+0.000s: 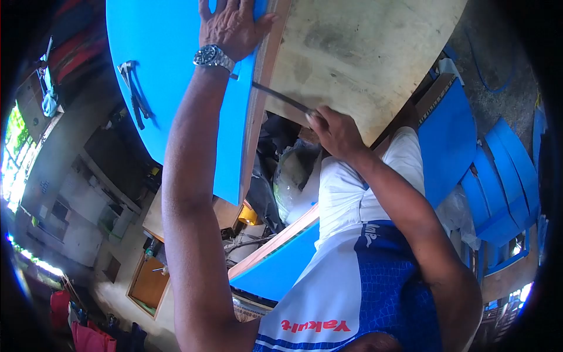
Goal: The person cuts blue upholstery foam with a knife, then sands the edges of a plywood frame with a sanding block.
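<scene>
1. The grip of the left hand (233,23) is open. Palm and spread fingers lie flat on the far right part of a bright blue flat sheet (176,76), with the thumb pointing right toward the sheet's edge.
2. A steel wristwatch with a dark dial (212,57) sits on the left wrist, just near of that hand.
3. The grip of the right hand (331,132) is closed around the near end of a thin dark metal blade (281,98).
4. The blade runs from the right hand leftward and a little farther away. Its far tip meets the right edge of the blue sheet, just below the left wrist.
5. The blue sheet is smooth, evenly coloured and curved along its left side. It lies on the tabletop and fills the far left of the view.
6. A narrow bare wooden edge strip (258,117) borders the sheet's right side.
7. Right of the strip lies a pale, stained plywood panel (363,47), and the right hand rests at its near edge.
8. A dark metal hand tool (135,97) lies on the left part of the blue sheet, well apart from both hands.
9. Several blue curved panels (498,182) are stacked at the far right.
</scene>
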### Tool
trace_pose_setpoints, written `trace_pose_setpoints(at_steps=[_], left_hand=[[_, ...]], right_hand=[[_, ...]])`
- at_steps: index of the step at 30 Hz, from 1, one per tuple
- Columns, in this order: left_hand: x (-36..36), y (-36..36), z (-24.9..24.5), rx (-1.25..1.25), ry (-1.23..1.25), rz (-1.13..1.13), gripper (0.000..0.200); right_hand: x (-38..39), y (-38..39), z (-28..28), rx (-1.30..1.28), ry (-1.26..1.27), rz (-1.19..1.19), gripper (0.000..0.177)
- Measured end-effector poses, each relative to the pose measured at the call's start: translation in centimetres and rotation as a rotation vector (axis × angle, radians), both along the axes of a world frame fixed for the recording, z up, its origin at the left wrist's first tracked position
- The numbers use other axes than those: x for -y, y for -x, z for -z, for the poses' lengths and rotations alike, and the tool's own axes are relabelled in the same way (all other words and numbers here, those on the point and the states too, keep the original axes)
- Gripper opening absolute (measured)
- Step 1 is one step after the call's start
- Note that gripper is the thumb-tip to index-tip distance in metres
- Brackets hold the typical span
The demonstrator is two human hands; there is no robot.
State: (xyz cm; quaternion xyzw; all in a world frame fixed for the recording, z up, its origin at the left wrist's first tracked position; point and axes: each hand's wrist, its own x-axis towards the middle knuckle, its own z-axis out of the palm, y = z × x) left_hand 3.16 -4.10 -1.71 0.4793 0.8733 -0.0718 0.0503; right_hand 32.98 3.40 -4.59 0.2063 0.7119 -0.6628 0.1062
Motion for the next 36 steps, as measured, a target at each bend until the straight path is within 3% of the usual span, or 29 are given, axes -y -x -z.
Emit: trace_pose_setpoints(at_steps=[3, 11, 18, 21, 22, 23, 24, 26, 28, 32, 35, 36], left_hand=[[0.0, -0.1, 0.1, -0.009, 0.005, -0.004, 0.089], [-0.3, -0.5, 0.0, -0.013, -0.005, -0.016, 0.088], [-0.4, -0.5, -0.4, 0.004, 0.011, -0.041, 0.088], [0.9, -0.8, -2.6, 0.028, -0.075, -0.124, 0.085], [3.4, -0.3, -1.7, -0.141, -0.251, -0.049, 0.076], [5.3, -0.9, -3.3, -0.01, -0.384, -0.199, 0.07], [8.3, -1.1, -3.7, -0.044, -0.402, -0.25, 0.072], [13.0, -3.8, -5.1, -0.103, -0.376, -0.409, 0.068], [15.1, -6.5, -4.7, -0.124, -0.422, -0.409, 0.062], [9.0, -9.9, -3.5, 0.061, -0.526, -0.482, 0.064], [4.5, -9.8, -4.6, 0.269, -0.336, -0.635, 0.06], [4.1, -9.2, -4.3, 0.263, -0.317, -0.66, 0.047]], right_hand=[[0.7, -2.3, 1.1, -0.039, -0.033, 0.031, 0.023], [3.6, 6.0, 2.2, -0.133, -0.114, 0.01, 0.024], [0.7, -1.8, 1.1, 0.078, 0.088, -0.094, 0.028], [0.2, -3.8, 1.5, 0.158, 0.047, -0.155, 0.035], [0.1, -3.7, 1.5, 0.143, 0.03, -0.142, 0.034], [-0.1, -3.6, 1.6, 0.12, 0.005, -0.126, 0.034], [-0.5, -4.8, 2.4, 0.064, -0.103, -0.129, 0.034], [-2.9, -6.3, -0.4, 0.222, -0.211, -0.176, 0.027], [-4.9, -11.5, -0.6, 0.061, -0.374, 0.001, 0.026], [-8.6, -18.9, -9.2, 0.405, -0.464, 0.188, 0.019], [-8.7, -24.8, -10.0, 0.39, -0.586, 0.284, 0.019], [-8.0, -25.3, -11.4, 0.402, -0.555, 0.327, 0.019]])
